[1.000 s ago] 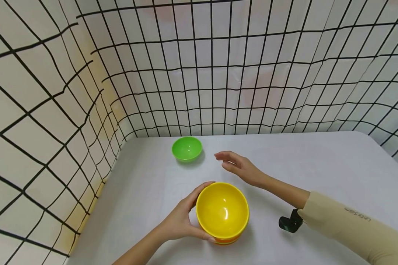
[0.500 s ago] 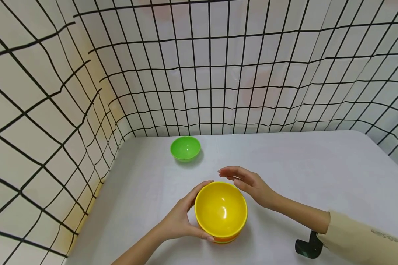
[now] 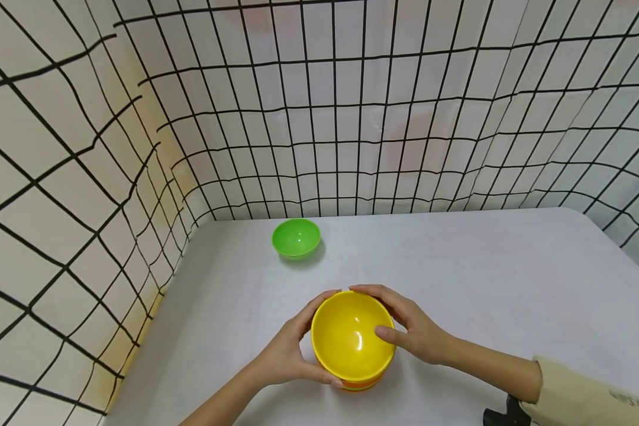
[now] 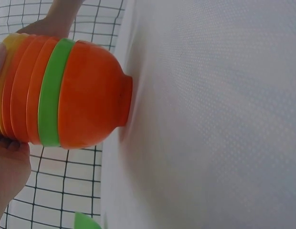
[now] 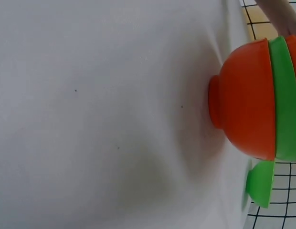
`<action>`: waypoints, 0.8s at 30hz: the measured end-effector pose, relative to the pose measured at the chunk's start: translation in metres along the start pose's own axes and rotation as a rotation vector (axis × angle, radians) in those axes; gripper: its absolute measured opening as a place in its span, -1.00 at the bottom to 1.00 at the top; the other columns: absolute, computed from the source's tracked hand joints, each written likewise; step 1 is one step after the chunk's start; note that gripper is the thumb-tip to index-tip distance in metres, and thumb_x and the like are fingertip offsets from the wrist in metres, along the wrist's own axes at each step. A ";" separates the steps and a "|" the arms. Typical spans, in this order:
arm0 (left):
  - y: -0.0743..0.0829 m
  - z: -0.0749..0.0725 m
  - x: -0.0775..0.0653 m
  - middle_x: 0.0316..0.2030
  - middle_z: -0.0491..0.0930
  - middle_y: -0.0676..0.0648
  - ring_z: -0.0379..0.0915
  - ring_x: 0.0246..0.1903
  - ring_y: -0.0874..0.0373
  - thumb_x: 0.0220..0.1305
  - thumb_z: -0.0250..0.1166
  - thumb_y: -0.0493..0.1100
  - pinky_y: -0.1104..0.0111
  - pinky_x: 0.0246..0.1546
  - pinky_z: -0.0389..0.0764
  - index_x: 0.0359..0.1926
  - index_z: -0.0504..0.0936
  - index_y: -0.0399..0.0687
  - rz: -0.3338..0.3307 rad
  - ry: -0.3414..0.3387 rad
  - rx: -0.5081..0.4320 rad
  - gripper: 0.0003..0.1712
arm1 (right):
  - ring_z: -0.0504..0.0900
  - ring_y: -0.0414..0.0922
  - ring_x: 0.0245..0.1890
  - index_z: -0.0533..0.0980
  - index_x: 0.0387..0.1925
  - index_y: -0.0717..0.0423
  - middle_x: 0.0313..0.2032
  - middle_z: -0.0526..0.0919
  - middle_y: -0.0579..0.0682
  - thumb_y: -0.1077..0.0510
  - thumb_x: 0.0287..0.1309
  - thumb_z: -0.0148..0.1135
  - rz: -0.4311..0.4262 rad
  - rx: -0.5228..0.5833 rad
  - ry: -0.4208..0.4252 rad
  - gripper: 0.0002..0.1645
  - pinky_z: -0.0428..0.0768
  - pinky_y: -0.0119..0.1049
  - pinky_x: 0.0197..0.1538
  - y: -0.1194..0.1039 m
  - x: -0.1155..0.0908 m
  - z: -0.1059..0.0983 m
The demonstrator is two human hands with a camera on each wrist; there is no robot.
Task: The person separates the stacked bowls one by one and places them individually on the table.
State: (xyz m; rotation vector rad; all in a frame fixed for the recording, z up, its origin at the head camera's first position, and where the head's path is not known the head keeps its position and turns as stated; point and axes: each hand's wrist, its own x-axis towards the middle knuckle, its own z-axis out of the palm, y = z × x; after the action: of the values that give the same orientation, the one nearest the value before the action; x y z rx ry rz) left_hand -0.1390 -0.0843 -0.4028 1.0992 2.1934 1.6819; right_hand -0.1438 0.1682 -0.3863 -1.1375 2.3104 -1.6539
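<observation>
A stack of nested bowls, with a yellow bowl (image 3: 346,349) on top, stands upright on the white table. Below the yellow, the left wrist view shows orange bowls, a green band (image 4: 55,95) and an orange bowl (image 4: 93,98) at the base. My left hand (image 3: 293,352) grips the stack from the left, thumb at the near side and fingers round the far side. From the right, my right hand (image 3: 412,325) holds the yellow bowl's rim, thumb over the inside and fingers along the outer far edge. The right wrist view shows only the stack's lower part, without the right hand.
A single green bowl (image 3: 296,239) sits farther back on the table (image 3: 484,266), left of centre. Walls with a black grid (image 3: 351,118) rise behind and to the left. A black device (image 3: 506,413) is at the right sleeve (image 3: 575,390).
My right hand has come from beyond the stack, nearer and down onto the yellow bowl's rim, its thumb now over the inside. The left hand keeps its grip on the stack.
</observation>
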 end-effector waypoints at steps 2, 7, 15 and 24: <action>0.000 0.000 0.000 0.33 0.18 0.07 0.17 0.28 0.13 -0.30 0.59 -0.07 0.21 0.29 0.26 0.40 0.01 0.14 0.004 0.001 0.000 0.26 | 0.37 -0.15 0.19 0.17 0.32 0.03 0.25 0.33 -0.04 0.17 0.15 0.10 0.005 -0.029 -0.004 -0.31 0.40 -0.30 0.23 -0.001 -0.002 0.002; 0.001 0.000 0.000 0.33 0.18 0.06 0.17 0.27 0.12 -0.32 0.60 -0.11 0.21 0.29 0.27 0.40 0.01 0.13 0.016 0.005 0.006 0.27 | 0.30 -0.14 0.24 0.04 0.38 0.02 0.32 0.22 -0.06 0.04 -0.11 0.36 -0.023 -0.130 -0.035 0.04 0.39 -0.12 0.25 -0.002 -0.006 0.004; 0.000 0.000 0.000 0.33 0.18 0.06 0.17 0.27 0.13 -0.29 0.59 -0.09 0.22 0.29 0.27 0.40 0.01 0.13 0.014 0.012 0.014 0.25 | 0.37 -0.16 0.15 0.01 0.38 0.06 0.26 0.27 -0.14 -0.13 -0.45 0.59 -0.040 -0.175 -0.012 0.36 0.46 -0.18 0.19 -0.002 -0.004 0.010; -0.001 0.001 0.000 0.33 0.18 0.06 0.18 0.27 0.12 -0.30 0.59 -0.10 0.20 0.29 0.28 0.40 0.02 0.12 0.019 0.018 0.008 0.25 | 0.39 -0.14 0.13 0.00 0.38 0.05 0.24 0.28 -0.09 -0.10 -0.52 0.62 -0.082 -0.173 0.036 0.41 0.51 -0.24 0.13 0.000 -0.004 0.016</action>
State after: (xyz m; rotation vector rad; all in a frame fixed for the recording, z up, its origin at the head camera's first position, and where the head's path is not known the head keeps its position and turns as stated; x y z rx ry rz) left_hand -0.1386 -0.0837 -0.4046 1.1151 2.2097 1.6986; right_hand -0.1336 0.1586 -0.3946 -1.2606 2.5038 -1.5365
